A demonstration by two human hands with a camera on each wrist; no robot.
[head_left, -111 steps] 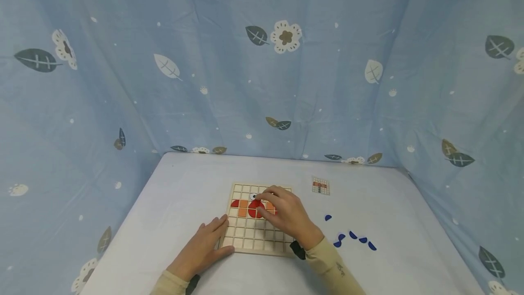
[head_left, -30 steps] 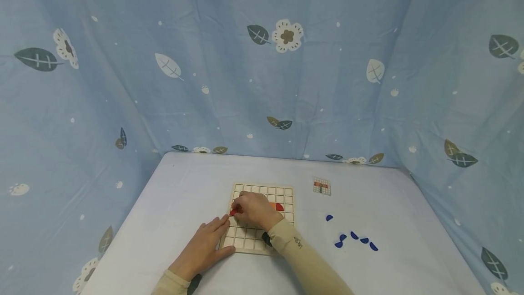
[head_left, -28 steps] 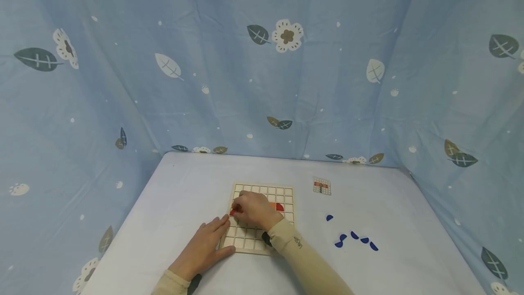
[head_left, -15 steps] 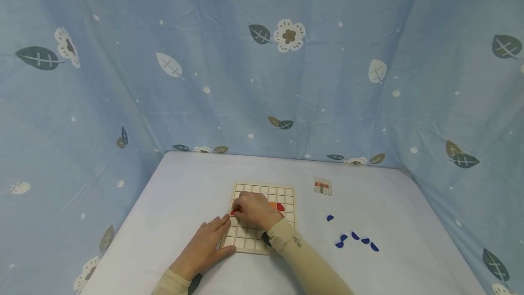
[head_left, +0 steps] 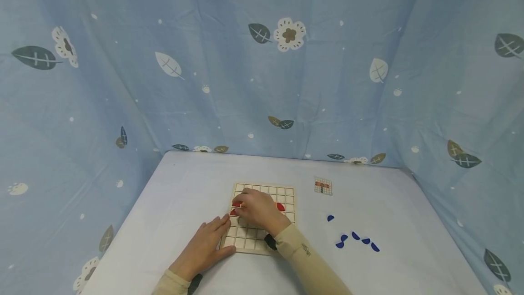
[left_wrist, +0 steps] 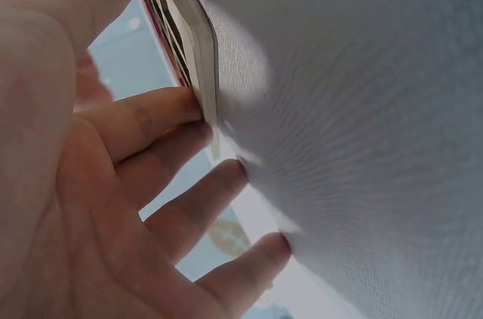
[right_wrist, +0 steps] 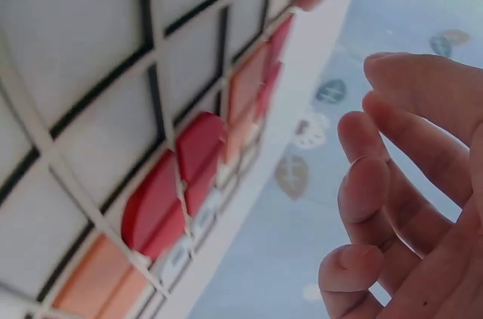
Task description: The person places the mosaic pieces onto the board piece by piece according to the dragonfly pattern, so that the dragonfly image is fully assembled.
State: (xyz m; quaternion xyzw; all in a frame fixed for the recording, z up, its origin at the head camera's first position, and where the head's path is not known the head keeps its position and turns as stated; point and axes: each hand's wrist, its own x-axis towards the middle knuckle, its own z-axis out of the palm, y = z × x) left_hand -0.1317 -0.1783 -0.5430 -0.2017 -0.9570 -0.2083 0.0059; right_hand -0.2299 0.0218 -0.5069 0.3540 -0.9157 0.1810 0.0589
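Observation:
A square wooden grid board [head_left: 249, 243] lies on the table. Red quarter-round pieces [head_left: 234, 212] sit in cells near its left edge. In the right wrist view, red pieces forming a round shape [right_wrist: 177, 183] fill the middle cells, with orange pieces [right_wrist: 98, 281] on either side and white eye pieces [right_wrist: 177, 259] above. My right hand [head_left: 262, 209] hovers over the board, fingers loosely bent, nothing between them; it hides the middle pieces in the head view. My left hand [head_left: 204, 244] rests at the board's left side, fingers spread, fingertips against its edge in the left wrist view.
A small pattern card [head_left: 323, 186] lies beyond the board to the right. Several blue half-round pieces [head_left: 355, 236] are scattered on the white table [head_left: 184, 185] right of the board. A blue patterned cloth [head_left: 229, 76] hangs behind and at both sides.
My right hand, earlier over the board's middle, went to its left edge, then let go and lifted slightly. A second red piece now shows below the first there. My left hand stayed put.

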